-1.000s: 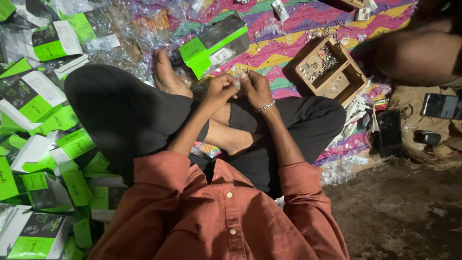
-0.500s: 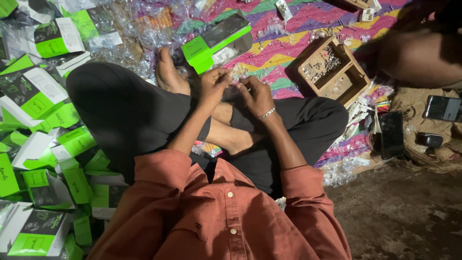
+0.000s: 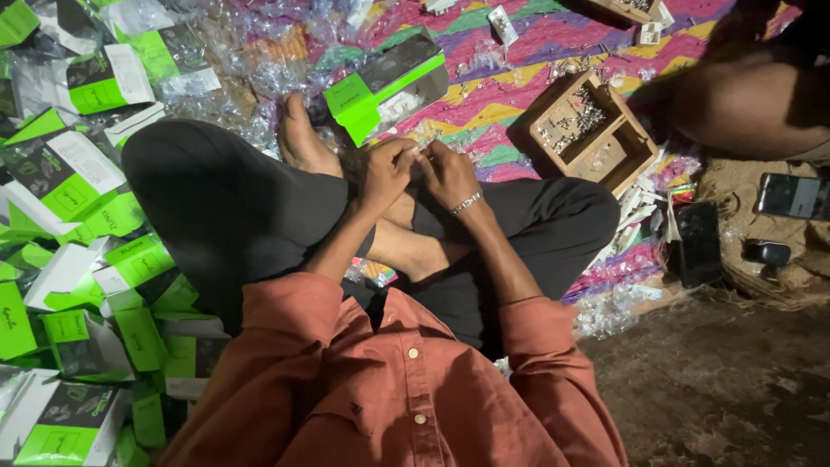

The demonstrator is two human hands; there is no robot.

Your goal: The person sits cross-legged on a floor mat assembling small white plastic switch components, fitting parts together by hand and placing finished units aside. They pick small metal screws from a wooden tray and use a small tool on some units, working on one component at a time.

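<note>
Hands meet over the crossed legs of a person seated on the floor. The left hand (image 3: 386, 173) and the right hand (image 3: 450, 177) come together fingertip to fingertip, both curled and pinching a small pale piece (image 3: 421, 154) between them; it is too small to tell what it is. A metal bracelet (image 3: 466, 203) circles the right wrist. The piece sits just above a bare foot (image 3: 303, 143), which rests on a striped, many-coloured mat (image 3: 519, 52). Just beyond the hands lies a green and black box (image 3: 385, 82), tilted and partly open. To the right of it, well apart from the hands, stands a wooden tray (image 3: 627, 143) with compartments, one of them holding small metal parts (image 3: 584, 112). Crumpled clear plastic wrappers (image 3: 251, 60) litter the mat beyond the foot. Many more green and white boxes (image 3: 78, 242) are heaped on the person's left. On the far right, another person's limb (image 3: 743, 104) shows, with a phone (image 3: 791, 197) lying near it.
</note>
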